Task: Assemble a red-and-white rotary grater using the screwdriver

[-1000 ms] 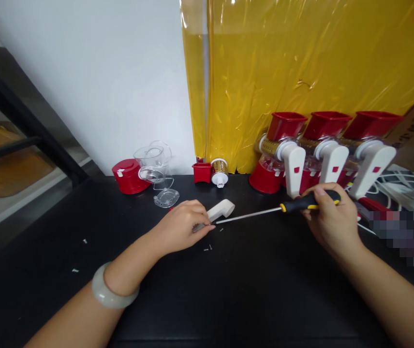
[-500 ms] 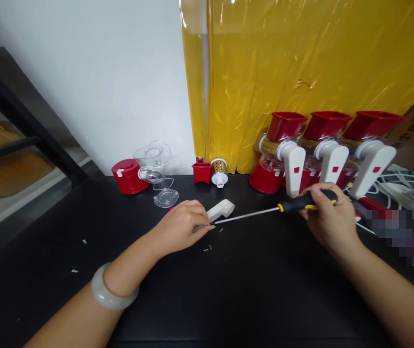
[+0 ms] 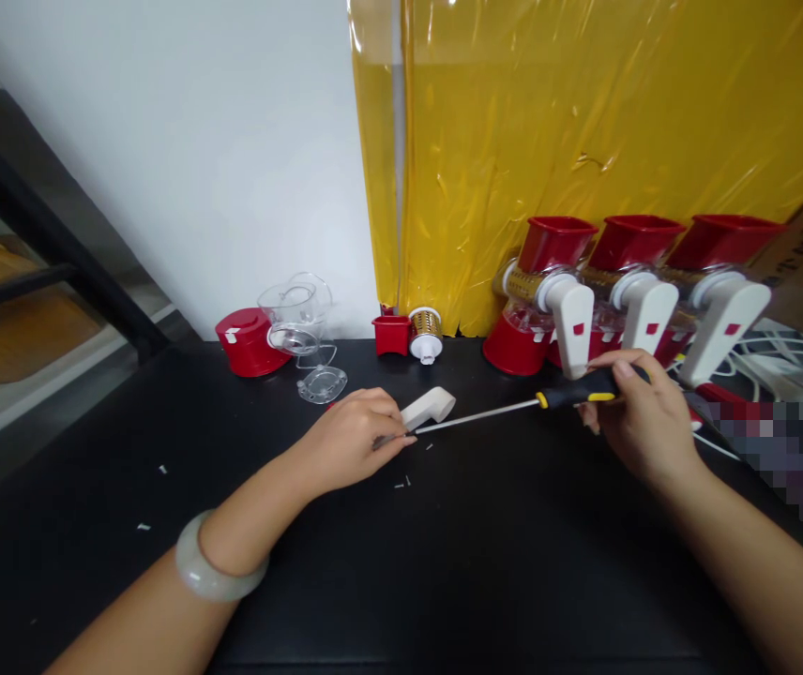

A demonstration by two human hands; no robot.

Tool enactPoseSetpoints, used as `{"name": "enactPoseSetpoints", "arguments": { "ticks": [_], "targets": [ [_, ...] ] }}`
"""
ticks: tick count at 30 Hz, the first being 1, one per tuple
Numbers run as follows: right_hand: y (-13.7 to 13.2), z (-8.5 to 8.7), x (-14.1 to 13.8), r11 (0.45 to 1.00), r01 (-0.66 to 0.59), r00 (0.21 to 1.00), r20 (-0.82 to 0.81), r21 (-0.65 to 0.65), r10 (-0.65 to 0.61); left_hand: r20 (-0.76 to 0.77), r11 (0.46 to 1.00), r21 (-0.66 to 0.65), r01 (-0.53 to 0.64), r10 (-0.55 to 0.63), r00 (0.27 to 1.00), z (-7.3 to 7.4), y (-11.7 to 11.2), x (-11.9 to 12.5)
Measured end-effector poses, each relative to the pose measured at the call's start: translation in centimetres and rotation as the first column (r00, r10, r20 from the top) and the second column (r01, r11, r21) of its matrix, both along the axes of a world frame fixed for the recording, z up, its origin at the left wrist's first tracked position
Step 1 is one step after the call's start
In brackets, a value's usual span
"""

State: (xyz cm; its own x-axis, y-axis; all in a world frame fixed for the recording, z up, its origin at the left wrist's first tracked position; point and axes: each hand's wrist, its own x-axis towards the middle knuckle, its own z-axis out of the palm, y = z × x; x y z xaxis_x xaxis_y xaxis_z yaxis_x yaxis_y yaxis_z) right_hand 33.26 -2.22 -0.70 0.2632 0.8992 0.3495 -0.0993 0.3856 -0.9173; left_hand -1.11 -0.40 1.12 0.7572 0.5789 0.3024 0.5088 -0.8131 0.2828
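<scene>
My right hand [image 3: 637, 412] is wrapped round the black and yellow grip of a screwdriver [image 3: 478, 415], whose long shaft points left. The shaft's tip meets the fingertips of my left hand [image 3: 356, 433]. Those fingers are closed on a white crank handle [image 3: 431, 405], which lies low over the table with its bent end sticking out to the right. What the tip touches is hidden by my fingers. Just in front lie small screws [image 3: 400, 486] on the black table [image 3: 486, 572].
Three assembled red and white rotary graters [image 3: 557, 242] stand at the back right, beside white cables [image 3: 739, 361]. Toward the back left are a red base [image 3: 250, 345], a clear plastic body [image 3: 289, 309], a red hopper [image 3: 391, 336] and a grater drum [image 3: 426, 333]. White scraps [image 3: 143, 527] lie left.
My right hand's fingers have shifted on the screwdriver's grip, and the grip has turned a little. My left hand and the crank handle have stayed in place.
</scene>
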Motion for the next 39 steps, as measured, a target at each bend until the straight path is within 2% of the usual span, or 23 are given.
{"name": "enactPoseSetpoints", "arguments": {
  "ticks": [8,15,23,28,33,37,39],
  "targets": [
    [0.0,0.2,-0.2,1.000,0.006,0.999,-0.032,-0.002,-0.006,0.019,1.000,0.010,0.011,-0.011,1.000,-0.1,0.0,0.0],
    [-0.5,0.7,-0.7,0.993,0.086,0.996,0.006,0.085,-0.086,0.025,1.000,0.022,0.006,-0.007,1.000,0.2,-0.2,0.1],
    [-1.1,0.5,-1.3,0.988,0.137,0.990,0.021,0.070,-0.138,-0.012,0.999,0.026,-0.044,0.044,0.999,0.6,-0.8,0.4],
    [-1.3,0.6,-2.0,0.983,0.166,0.985,0.039,0.075,-0.169,-0.017,0.992,0.081,-0.100,0.102,0.995,1.2,-1.2,0.3],
    [-1.7,0.2,-1.8,0.976,0.151,0.983,0.081,0.157,-0.165,0.002,0.977,0.113,-0.178,0.179,0.984,1.0,-0.8,-0.3],
    [-1.6,-0.1,-1.3,0.931,0.247,0.950,0.124,0.270,-0.288,0.022,0.983,0.042,-0.176,0.176,0.984,0.4,-0.1,-0.8],
    [-1.4,-0.1,-1.2,0.919,0.279,0.939,0.119,0.279,-0.321,0.045,0.985,0.008,-0.175,0.174,0.984,0.1,0.2,-0.9]
  ]
}}
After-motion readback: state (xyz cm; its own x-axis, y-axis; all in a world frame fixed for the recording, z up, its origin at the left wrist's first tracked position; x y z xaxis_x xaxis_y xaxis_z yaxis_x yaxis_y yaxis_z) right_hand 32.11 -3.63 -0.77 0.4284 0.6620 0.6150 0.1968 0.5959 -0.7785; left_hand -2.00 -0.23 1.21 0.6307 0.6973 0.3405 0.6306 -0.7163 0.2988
